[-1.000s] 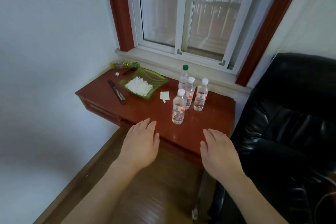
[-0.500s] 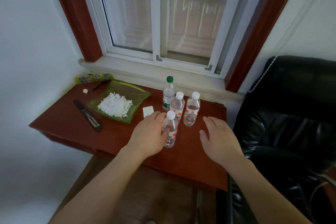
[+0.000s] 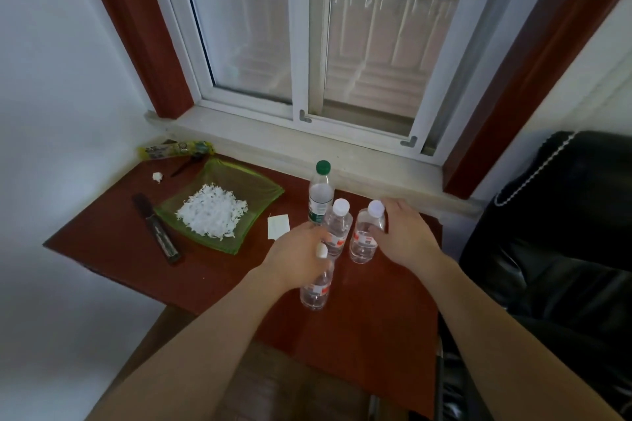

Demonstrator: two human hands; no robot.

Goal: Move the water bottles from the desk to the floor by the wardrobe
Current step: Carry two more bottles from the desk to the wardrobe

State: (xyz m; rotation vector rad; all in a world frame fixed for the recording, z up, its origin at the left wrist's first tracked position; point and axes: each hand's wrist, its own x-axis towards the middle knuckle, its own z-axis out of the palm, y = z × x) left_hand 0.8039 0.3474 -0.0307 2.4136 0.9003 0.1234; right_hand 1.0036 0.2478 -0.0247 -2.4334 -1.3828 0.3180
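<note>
The left grip [image 3: 297, 255] is closed around the neck of the nearest water bottle [image 3: 316, 287], just below centre of the frame; its white cap is seen between the fingers, and the clear body with a red-and-white label hangs below the hand. Whether this bottle rests on the bench [image 3: 359, 328] or is lifted off it cannot be told. The right grip [image 3: 405, 237], just right of centre, is curled against the right side of a second bottle [image 3: 366, 232], with fingers laid on its shoulder below the white cap; the curl looks partial, and a firm hold cannot be confirmed. This bottle stands upright on the bench. A third white-capped bottle [image 3: 338, 227] is seen upright between the two hands, just beside the second. Behind it, nearer the window sill, a taller green-capped bottle [image 3: 320, 193] stands upright. All four bottles are grouped at the middle of the red-brown bench. To the left of the bottles a small white paper slip [image 3: 278, 227] lies flat. Further left, a green glass dish [image 3: 260, 188] holding white shreds is seen, with a dark knife [image 3: 156, 227] lying beside it. A black leather chair [image 3: 554, 249] fills the right edge. A white-framed window [image 3: 301, 44] occupies the upper centre.
</note>
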